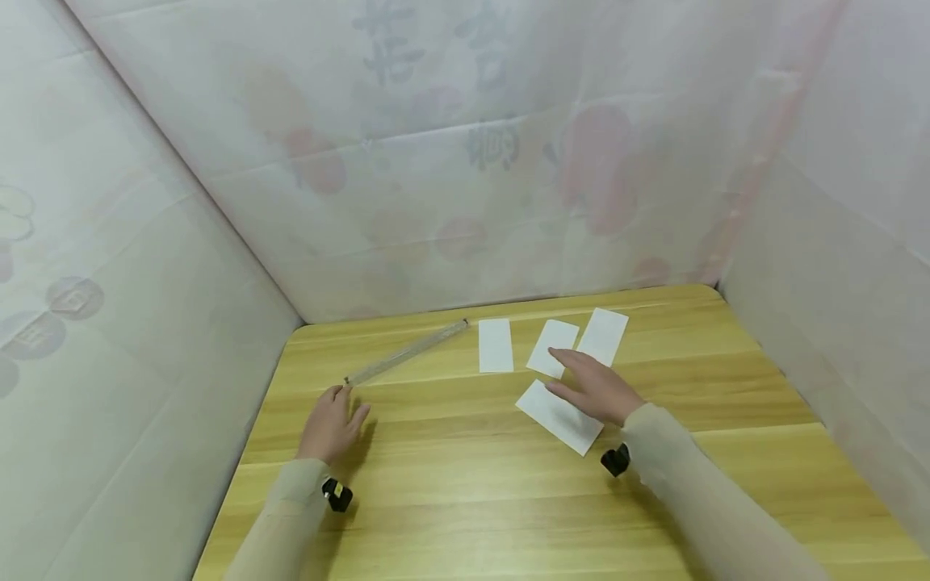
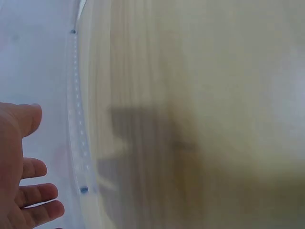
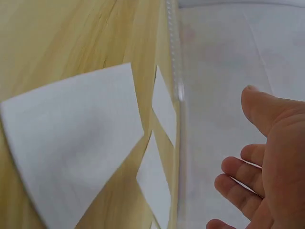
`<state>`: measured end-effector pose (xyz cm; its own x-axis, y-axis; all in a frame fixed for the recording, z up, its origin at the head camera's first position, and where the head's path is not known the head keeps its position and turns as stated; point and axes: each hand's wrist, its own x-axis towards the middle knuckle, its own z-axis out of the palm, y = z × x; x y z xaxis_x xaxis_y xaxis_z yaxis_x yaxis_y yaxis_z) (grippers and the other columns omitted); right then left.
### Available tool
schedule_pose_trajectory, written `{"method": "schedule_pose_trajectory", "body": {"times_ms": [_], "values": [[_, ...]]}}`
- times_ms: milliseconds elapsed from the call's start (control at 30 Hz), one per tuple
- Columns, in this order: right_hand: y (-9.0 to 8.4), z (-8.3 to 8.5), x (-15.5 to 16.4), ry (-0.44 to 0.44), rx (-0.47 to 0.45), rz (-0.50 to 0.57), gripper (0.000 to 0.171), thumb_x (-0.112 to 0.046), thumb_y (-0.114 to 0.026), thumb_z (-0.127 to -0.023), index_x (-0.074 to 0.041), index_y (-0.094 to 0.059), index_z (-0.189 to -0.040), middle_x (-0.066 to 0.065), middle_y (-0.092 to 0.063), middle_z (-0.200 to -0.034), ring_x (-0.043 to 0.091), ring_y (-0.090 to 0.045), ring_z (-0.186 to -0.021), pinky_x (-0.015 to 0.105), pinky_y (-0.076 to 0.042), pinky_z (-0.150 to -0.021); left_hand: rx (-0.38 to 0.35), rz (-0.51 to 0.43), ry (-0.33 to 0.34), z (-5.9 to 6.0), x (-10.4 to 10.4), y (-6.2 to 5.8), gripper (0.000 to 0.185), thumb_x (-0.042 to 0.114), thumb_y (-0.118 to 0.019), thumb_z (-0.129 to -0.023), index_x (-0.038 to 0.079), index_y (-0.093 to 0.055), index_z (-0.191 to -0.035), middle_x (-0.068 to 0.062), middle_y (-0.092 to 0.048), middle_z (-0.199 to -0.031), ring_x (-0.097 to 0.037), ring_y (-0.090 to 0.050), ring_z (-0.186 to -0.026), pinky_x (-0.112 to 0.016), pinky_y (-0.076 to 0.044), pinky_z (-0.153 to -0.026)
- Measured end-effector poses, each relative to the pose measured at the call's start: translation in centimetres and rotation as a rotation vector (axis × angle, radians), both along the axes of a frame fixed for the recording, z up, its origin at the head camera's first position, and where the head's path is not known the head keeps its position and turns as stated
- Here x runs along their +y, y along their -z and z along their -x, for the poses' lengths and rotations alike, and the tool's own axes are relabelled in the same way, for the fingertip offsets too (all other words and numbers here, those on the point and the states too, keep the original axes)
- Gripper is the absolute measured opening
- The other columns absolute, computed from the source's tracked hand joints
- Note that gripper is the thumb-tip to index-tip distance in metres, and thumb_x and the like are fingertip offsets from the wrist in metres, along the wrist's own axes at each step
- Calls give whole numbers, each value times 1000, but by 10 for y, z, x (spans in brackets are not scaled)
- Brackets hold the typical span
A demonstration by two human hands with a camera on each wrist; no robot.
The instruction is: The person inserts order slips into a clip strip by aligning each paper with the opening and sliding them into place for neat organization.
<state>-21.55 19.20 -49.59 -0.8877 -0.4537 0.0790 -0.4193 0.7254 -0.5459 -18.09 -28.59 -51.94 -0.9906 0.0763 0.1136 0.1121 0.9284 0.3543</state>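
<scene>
Fingers spread, my left hand [image 1: 330, 428] hovers by the near end of a long, clear, thin tube [image 1: 407, 353] with dark ends. In the left wrist view, the tube [image 2: 78, 114] shows a row of pale specks, and the hand [image 2: 24, 176] appears apart from it. My right hand [image 1: 596, 387] reaches over several blank white paper cards, with nothing in its grasp. Beneath it lies a slanted card [image 1: 555, 415]; its fingers partly cover a second card [image 1: 552, 343]. In the right wrist view, the thumb and fingers [image 3: 240, 169] are loosely extended.
Another white card [image 1: 496, 345] lies beside the tube's far end, and one more [image 1: 605, 332] is at the right. All rest on a wood-grain table [image 1: 450, 500]. Pale printed cloth [image 1: 450, 177] hangs behind the table and along both sides.
</scene>
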Motion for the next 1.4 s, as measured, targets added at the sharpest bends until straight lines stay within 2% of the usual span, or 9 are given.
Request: {"method": "schedule_pose_trajectory", "body": {"times_ms": [233,467,700,833,967,1133,1267,1400], "values": [[4,24,-24,-35,-82,-25,67,-46,-54,-97,-9,-35,-149,11,-37,-150,32,-32,-138,52,-30,-108,-71,18,28,33,32,-1,62,35,-57,-97,-6,-41,-141,-28,-43,-137,-43,-44,-124,-55,-41,-98],[11,39,-43,-46,-86,-34,61,-40,-53,-98,-5,-40,-146,15,-42,-146,35,-37,-135,52,-32,-107,-57,41,23,70,56,0,54,31,-60,-95,-4,-49,-135,-25,-50,-130,-41,-49,-117,-53,-44,-94],[17,46,-58,-50,-87,-51,57,-39,-52,-99,-6,-42,-145,14,-45,-144,33,-44,-129,49,-36,-105,-152,-76,-6,95,72,9,53,29,-59,-96,0,-47,-139,-25,-43,-140,-44,-40,-127,-57,-38,-99],[17,47,-66,-50,-108,-20,56,-38,-53,-99,-6,-43,-144,14,-45,-144,33,-41,-132,50,-35,-105,-177,-51,-36,102,83,13,54,32,-56,-97,3,-45,-142,-23,-42,-142,-44,-38,-128,-59,-38,-98],[21,44,-72,-22,-143,-7,56,-39,-53,-99,-10,-43,-145,10,-46,-144,29,-47,-127,47,-40,-102,-157,21,-84,103,91,19,51,33,-53,-98,8,-47,-142,-21,-43,-139,-41,-40,-125,-59,-39,-94],[27,40,-77,-11,-152,19,55,-39,-53,-99,-11,-44,-145,8,-47,-142,26,-52,-121,45,-44,-96,-128,67,-118,103,94,24,42,30,-52,-100,11,-53,-138,-20,-48,-132,-40,-44,-119,-58,-43,-87],[30,38,-80,-8,-137,39,54,-39,-54,-98,-11,-45,-144,7,-49,-141,26,-53,-120,45,-45,-95,-119,102,-138,102,92,24,40,30,-49,-101,14,-55,-138,-19,-51,-128,-39,-47,-115,-58,-46,-84],[33,37,-83,3,-126,56,53,-40,-53,-99,-12,-46,-143,6,-49,-140,25,-53,-119,43,-46,-95,-135,93,-143,100,87,18,39,28,-49,-101,12,-55,-137,-18,-52,-128,-39,-47,-117,-60,-45,-86]]}}
